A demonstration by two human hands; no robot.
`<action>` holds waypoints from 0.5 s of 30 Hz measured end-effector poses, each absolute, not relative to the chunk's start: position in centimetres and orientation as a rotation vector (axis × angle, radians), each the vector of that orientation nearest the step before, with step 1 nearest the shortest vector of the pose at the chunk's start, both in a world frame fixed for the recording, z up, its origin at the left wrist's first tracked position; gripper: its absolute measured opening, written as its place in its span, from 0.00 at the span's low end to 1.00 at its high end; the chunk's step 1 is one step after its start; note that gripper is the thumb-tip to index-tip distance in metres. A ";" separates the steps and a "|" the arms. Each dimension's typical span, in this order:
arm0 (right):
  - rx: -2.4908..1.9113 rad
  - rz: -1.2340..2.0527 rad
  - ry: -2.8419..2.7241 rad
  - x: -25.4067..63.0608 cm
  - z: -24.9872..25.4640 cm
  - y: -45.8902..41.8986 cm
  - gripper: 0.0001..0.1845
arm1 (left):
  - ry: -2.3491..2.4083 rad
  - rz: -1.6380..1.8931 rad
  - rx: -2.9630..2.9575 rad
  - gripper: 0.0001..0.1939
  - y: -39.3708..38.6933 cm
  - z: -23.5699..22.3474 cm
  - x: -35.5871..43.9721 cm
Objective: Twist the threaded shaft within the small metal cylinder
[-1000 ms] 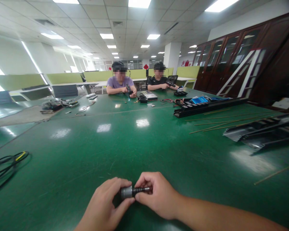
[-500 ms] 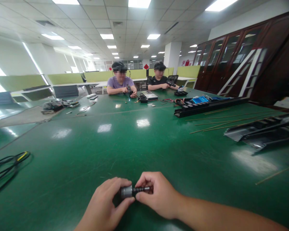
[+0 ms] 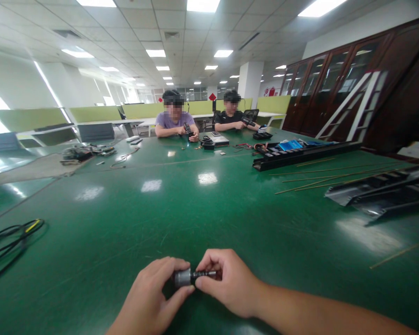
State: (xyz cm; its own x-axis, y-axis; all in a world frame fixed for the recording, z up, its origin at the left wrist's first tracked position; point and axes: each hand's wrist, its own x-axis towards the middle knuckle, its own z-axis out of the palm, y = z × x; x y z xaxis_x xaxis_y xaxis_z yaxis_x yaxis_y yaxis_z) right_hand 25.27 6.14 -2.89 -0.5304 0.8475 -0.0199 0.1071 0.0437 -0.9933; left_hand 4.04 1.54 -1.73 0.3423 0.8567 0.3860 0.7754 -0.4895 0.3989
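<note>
One coiled cable (image 3: 10, 244) lay on the tabletop (image 3: 125, 209) at far left. Left hand (image 3: 150, 293) clamped the steel end of one fitting (image 3: 183, 278), held over the near tabletop; right hand (image 3: 228, 284) pinched its black threaded stem, the hands almost together. Step judged as turning the stem by hand; a steady two-hand grip seemed called for. Beyond sat one co-worker (image 3: 173, 118) and another (image 3: 231, 114); one black tray (image 3: 300, 157) and another (image 3: 387, 193) lay right.

Metal fitting (image 3: 182, 278) partly behind hands (image 3: 226, 279), far tbl parts (image 3: 197, 147) too small to ID
</note>
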 end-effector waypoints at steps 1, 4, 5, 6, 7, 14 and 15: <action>-0.977 1.541 -1.709 25.2 -2.9 6.2 0.05 | 1.501 0.846 2.453 0.13 1.5 -1.7 4.0; -0.994 1.545 -1.703 25.2 -3.0 6.2 0.05 | 1.504 0.848 2.458 0.13 1.5 -1.7 4.0; -0.994 1.546 -1.704 25.2 -3.0 6.2 0.05 | 1.504 0.855 2.462 0.13 1.5 -1.7 4.0; -0.994 1.546 -1.702 25.1 -3.0 6.2 0.05 | 1.505 0.862 2.466 0.13 1.5 -1.7 4.0; -0.986 1.541 -1.708 25.1 -3.0 6.2 0.05 | 1.505 0.871 2.470 0.13 1.5 -1.7 4.0; -0.960 1.554 -1.693 25.3 -2.8 6.1 0.05 | 1.503 0.863 2.471 0.13 1.6 -1.7 4.1; -0.961 1.552 -1.695 25.2 -2.8 6.1 0.05 | 1.504 0.866 2.472 0.13 1.6 -1.6 4.1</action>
State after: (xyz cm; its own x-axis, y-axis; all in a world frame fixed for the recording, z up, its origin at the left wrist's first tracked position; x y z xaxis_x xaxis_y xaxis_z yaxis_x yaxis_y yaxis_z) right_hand 25.25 6.13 -2.84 -0.5283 0.8488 -0.0197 0.0939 0.0353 -0.9950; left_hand 4.08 1.59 -1.63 0.3418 0.8470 0.4072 0.7776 -0.4982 0.3836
